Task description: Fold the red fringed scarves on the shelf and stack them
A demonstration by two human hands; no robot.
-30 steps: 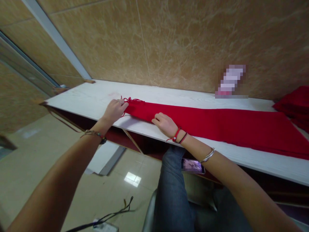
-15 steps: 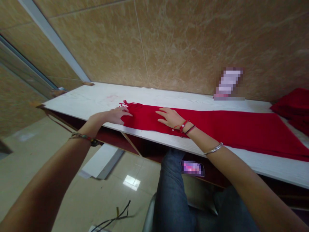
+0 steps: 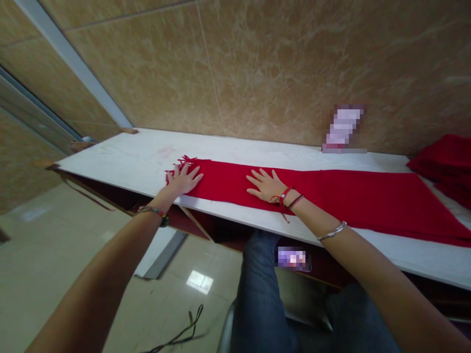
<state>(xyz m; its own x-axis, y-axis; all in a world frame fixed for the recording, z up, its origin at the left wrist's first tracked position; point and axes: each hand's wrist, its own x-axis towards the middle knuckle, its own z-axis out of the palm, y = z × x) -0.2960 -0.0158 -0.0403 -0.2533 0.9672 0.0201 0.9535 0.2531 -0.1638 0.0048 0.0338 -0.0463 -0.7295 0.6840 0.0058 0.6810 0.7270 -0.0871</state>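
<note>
A long red fringed cloth [image 3: 360, 196] lies flat and lengthwise on the white tabletop [image 3: 136, 152]. At its left end, beside the fringe, my left hand [image 3: 183, 179] rests with fingers spread. My right hand [image 3: 267, 186] lies palm down on the cloth further right, its fingers also apart. Neither hand grips anything. Parts of the fringe are hidden behind my left fingers.
More red cloth [image 3: 443, 164] is bunched at the table's right end. A blurred-out item [image 3: 343, 128] leans on the marble wall, and a phone-like one [image 3: 293, 258] is below the table edge. A white box [image 3: 162, 252] and dark cables [image 3: 184, 333] are on the floor.
My left hand has spread its fingers flat over the fringed end. The fingers of my right hand have fanned out wider on the cloth. The fringe reaches further left.
</note>
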